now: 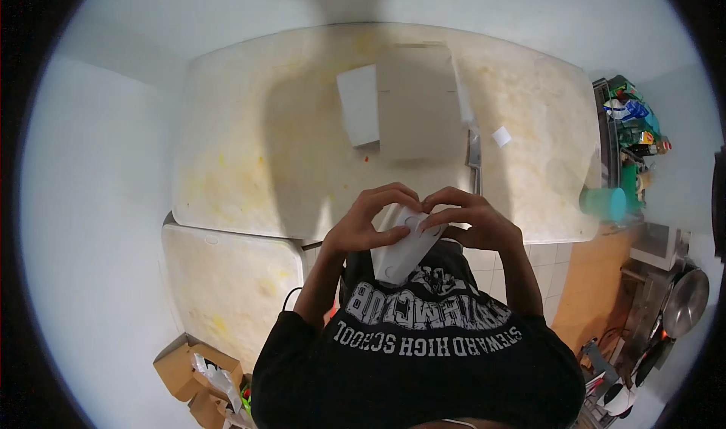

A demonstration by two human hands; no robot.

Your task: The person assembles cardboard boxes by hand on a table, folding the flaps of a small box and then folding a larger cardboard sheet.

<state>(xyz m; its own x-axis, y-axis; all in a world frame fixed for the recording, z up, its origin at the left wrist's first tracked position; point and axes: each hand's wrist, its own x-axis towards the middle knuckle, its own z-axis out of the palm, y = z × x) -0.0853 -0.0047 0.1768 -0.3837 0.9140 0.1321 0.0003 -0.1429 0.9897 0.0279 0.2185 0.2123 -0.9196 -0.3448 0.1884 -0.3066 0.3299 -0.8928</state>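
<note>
Close to my body, at the near edge of the table, a white translucent piece with round marks (404, 253) hangs between both hands; its exact kind is unclear. My left hand (373, 221) grips its left side, thumb on the face and fingers curled over the top. From the other side, my right hand (476, 221) pinches its upper right edge, fingertips nearly meeting those of the left. Beyond the hands lies a flat grey-brown cardboard piece (418, 107), partly over a white flat box or sheet (358, 105). A knife (474, 160) rests along the cardboard's right side.
The stained pale table (219, 141) adjoins a second one (234, 278) at the lower left. A small white square (501, 136) lies right of the knife. A teal cup (603, 203) stands at the right edge, near a crowded rack (631, 122). An opened cardboard box (185, 368) sits lower left.
</note>
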